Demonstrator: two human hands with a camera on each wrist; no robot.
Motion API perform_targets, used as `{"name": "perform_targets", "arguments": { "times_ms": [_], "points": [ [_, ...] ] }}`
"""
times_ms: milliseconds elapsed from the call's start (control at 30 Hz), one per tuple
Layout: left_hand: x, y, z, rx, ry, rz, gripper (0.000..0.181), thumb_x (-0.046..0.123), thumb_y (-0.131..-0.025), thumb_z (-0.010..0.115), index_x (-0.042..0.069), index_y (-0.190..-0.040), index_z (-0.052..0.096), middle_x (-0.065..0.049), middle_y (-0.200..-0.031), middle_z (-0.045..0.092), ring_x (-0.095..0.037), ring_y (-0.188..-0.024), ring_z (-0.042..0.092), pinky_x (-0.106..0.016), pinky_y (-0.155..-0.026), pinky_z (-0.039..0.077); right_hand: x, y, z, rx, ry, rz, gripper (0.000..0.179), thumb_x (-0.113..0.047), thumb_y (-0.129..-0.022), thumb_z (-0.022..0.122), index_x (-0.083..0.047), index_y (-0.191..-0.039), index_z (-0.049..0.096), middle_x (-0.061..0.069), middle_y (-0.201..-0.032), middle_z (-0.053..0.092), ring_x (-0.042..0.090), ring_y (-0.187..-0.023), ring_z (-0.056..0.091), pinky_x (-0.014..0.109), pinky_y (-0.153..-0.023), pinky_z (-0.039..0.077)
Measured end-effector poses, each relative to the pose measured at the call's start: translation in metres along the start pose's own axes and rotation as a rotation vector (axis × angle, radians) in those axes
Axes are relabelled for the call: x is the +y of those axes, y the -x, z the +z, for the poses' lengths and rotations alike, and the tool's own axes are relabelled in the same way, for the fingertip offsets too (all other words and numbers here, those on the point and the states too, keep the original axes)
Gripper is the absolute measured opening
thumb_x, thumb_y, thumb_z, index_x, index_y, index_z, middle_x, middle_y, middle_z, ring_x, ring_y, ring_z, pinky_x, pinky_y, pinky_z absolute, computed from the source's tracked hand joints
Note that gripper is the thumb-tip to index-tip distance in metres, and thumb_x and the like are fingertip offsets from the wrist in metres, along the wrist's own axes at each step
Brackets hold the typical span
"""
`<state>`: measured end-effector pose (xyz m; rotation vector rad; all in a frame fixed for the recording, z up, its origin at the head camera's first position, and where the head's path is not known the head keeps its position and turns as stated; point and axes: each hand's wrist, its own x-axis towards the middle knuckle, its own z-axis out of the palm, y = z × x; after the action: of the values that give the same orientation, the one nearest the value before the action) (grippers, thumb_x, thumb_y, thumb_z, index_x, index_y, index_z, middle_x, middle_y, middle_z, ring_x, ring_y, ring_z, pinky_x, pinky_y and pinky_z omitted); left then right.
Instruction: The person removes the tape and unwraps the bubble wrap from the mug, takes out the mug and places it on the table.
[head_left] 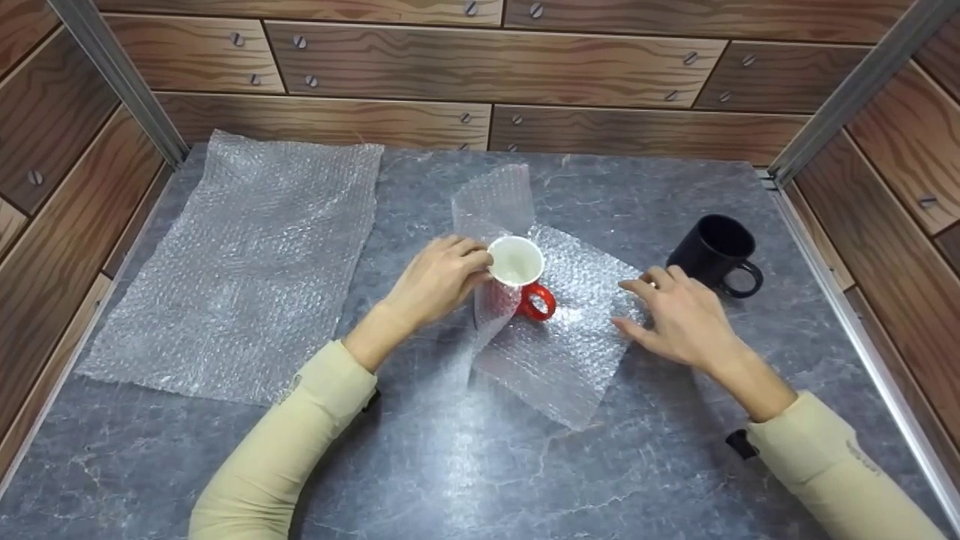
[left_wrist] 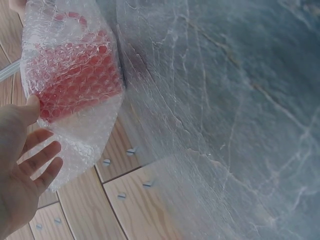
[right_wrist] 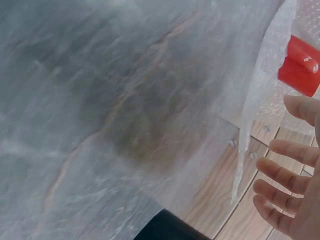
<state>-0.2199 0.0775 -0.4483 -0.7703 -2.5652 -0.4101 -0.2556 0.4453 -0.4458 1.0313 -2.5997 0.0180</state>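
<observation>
A red mug (head_left: pixel 538 301) with a white inside stands upright on a sheet of bubble wrap (head_left: pixel 581 300). The sheet's left part is folded up around the mug's side and leaves the handle exposed. My left hand (head_left: pixel 442 277) pinches the wrap at the left of the mug's rim; in the left wrist view the thumb lies at the mug's edge, and the red body (left_wrist: pixel 75 75) shows through the bubbles. At the sheet's right edge hovers my right hand (head_left: pixel 679 319), fingers spread and holding nothing; whether its fingertips touch the wrap I cannot tell.
A black mug (head_left: pixel 709 247) stands just beyond my right hand, its handle to the right. A second bubble wrap sheet (head_left: pixel 247 270) lies flat on the left of the grey marbled table (head_left: pixel 480 465). Wood-patterned walls (head_left: pixel 480 64) enclose three sides.
</observation>
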Motion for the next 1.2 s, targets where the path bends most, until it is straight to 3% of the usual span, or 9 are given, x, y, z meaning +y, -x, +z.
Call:
{"name": "perform_targets", "arguments": {
  "times_ms": [433, 967, 1200],
  "points": [
    [-0.001, 0.0, 0.0, 0.007, -0.003, 0.006, 0.022, 0.028, -0.103, 0.065, 0.01, -0.113, 0.073, -0.009, -0.123, 0.076, -0.03, -0.111, 0.07, -0.044, -0.094, 0.059, -0.032, -0.025, -0.005, 0.16, -0.115, -0.093, 0.048, -0.043, -0.09, 0.079, -0.012, -0.126, 0.073, 0.013, -0.105, 0.073, 0.031, -0.091, 0.067, 0.043, -0.069, 0.06],
    [0.0, -0.001, 0.0, -0.002, 0.002, 0.006, 0.023, 0.028, -0.103, 0.065, 0.01, -0.115, 0.073, -0.01, -0.124, 0.076, -0.03, -0.113, 0.069, -0.045, -0.097, 0.058, -0.063, -0.057, 0.003, 0.221, -0.201, -0.173, 0.038, -0.035, -0.093, 0.08, -0.014, -0.124, 0.075, 0.01, -0.105, 0.075, 0.028, -0.091, 0.07, 0.041, -0.072, 0.063],
    [0.001, -0.001, -0.001, -0.009, -0.018, -0.001, 0.021, 0.028, -0.103, 0.064, 0.011, -0.114, 0.073, -0.008, -0.124, 0.076, -0.029, -0.113, 0.07, -0.044, -0.096, 0.059, -0.071, -0.068, 0.008, 0.2, -0.221, -0.163, 0.026, -0.03, -0.093, 0.081, -0.017, -0.115, 0.079, 0.006, -0.102, 0.075, 0.025, -0.088, 0.068, 0.039, -0.071, 0.061]
  ]
}}
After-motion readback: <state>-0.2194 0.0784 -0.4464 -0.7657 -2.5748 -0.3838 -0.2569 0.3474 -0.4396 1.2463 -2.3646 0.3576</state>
